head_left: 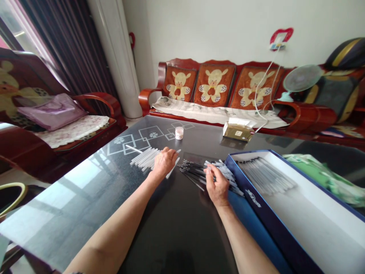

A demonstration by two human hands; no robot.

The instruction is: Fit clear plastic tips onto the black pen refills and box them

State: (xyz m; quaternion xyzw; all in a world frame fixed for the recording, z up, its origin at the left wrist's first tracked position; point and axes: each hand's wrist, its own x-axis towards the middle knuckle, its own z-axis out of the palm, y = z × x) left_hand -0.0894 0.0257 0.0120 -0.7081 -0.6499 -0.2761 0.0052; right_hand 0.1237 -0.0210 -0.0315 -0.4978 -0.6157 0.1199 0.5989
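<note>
My left hand point(164, 163), its fingers curled together, rests over a spread of thin white plastic tubes point(145, 158) on the dark table. Tube ends show on both sides of this hand, and whatever its fingers grip is hidden. Thin black sticks point(192, 170) lie in a bundle between my hands, their tips pointing left. My right hand point(217, 185) is at the right end of that bundle, thumb and fingers pinched together. What it pinches is too small to make out. Behind and beside it lie more sticks with whitish sleeves point(228, 173), against the blue box.
A long blue box point(288, 213) with a white inside stands at the right, holding a row of sleeved sticks point(265, 175). Further back are a small white jar point(179, 133) and a tissue box point(237, 131). A green and white bag point(325, 177) lies beyond the box.
</note>
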